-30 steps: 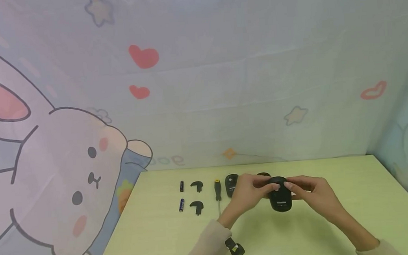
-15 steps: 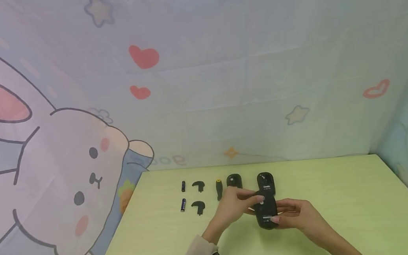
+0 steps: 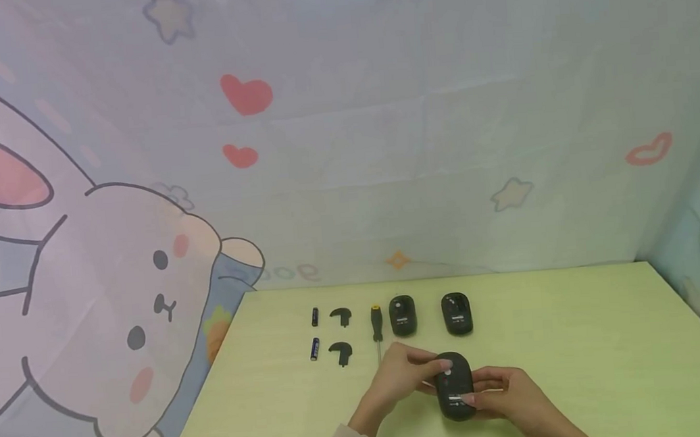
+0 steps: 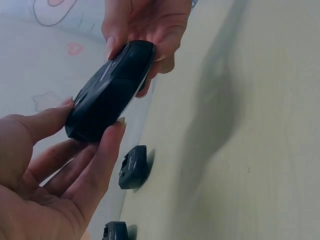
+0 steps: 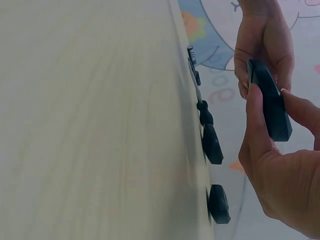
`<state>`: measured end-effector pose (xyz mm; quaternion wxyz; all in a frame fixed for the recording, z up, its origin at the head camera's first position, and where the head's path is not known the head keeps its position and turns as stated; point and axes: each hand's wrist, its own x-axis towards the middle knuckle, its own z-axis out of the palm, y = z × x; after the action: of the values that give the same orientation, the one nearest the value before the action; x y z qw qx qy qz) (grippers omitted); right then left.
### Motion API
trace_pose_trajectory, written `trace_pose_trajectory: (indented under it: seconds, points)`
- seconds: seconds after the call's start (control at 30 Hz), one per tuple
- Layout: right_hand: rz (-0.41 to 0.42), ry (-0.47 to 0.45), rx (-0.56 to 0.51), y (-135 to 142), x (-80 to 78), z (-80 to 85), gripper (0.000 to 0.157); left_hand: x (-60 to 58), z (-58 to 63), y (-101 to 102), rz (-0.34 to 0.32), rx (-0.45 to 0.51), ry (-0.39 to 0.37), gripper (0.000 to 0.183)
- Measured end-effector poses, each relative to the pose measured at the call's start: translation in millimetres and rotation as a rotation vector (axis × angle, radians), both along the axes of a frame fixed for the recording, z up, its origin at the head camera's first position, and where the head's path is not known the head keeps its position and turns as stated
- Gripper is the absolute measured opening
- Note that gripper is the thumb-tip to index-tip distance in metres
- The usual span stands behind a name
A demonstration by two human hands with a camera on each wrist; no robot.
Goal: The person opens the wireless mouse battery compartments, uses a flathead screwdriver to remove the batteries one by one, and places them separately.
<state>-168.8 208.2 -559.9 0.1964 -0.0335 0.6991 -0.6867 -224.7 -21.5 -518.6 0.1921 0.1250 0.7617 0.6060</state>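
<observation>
A black computer mouse (image 3: 456,388) is held up over the near part of the table, its labelled underside facing the head camera. My left hand (image 3: 398,379) pinches its upper left end, thumb on the underside. From the lower right, my right hand (image 3: 513,396) grips the other end, thumb beside the white label. In the left wrist view the mouse (image 4: 107,92) is tilted between both hands, well above its shadow on the table. The right wrist view shows the mouse (image 5: 272,107) edge-on, with the right fingers and thumb on opposite faces.
Two more black mice (image 3: 402,316) (image 3: 457,314) lie behind the hands, undersides up. Left of them are a black-handled screwdriver (image 3: 377,323), two hook-shaped black pieces (image 3: 341,315) (image 3: 342,352) and two batteries (image 3: 315,317) (image 3: 314,349). A printed cloth (image 3: 348,198) hangs behind the table.
Both hands have brought the mouse nearer to me and slightly left, uncovering the two mice behind. My right hand has shifted from its top end to its lower right end.
</observation>
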Motion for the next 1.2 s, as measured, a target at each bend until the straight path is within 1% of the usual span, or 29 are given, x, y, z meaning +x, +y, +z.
trace_pose_trajectory:
  seconds: [0.17, 0.33, 0.53, 0.73, 0.9, 1.07, 1.2]
  points:
    - [-0.016, -0.021, 0.005, -3, -0.4, 0.7, 0.061, 1.7, 0.6, -1, 0.01, -0.023, 0.019, 0.03]
    - [-0.045, -0.038, 0.022, -6, -1.0, 3.5, 0.064, 3.0, -1.1, 2, 0.038, -0.046, 0.068, 0.039]
    - [-0.036, -0.032, 0.024, -9, -3.4, 3.7, 0.066, 5.0, -7.3, 9, 0.07, -0.007, 0.116, 0.042]
    - [-0.039, -0.03, 0.033, -9, -6.0, 3.8, 0.067, 5.3, -9.2, 11, 0.075, -0.028, 0.149, 0.05]
    - [-0.048, -0.029, 0.019, -10, -5.4, 6.5, 0.063, 5.4, -10.3, 13, 0.084, -0.043, 0.154, 0.051]
    - [-0.062, -0.035, 0.037, -11, -4.8, 9.1, 0.061, 7.1, -12.6, 15, 0.103, -0.047, 0.146, 0.049]
    - [-0.056, -0.043, 0.049, -9, -4.0, 8.9, 0.059, 9.4, -13.8, 17, 0.113, -0.05, 0.143, 0.045]
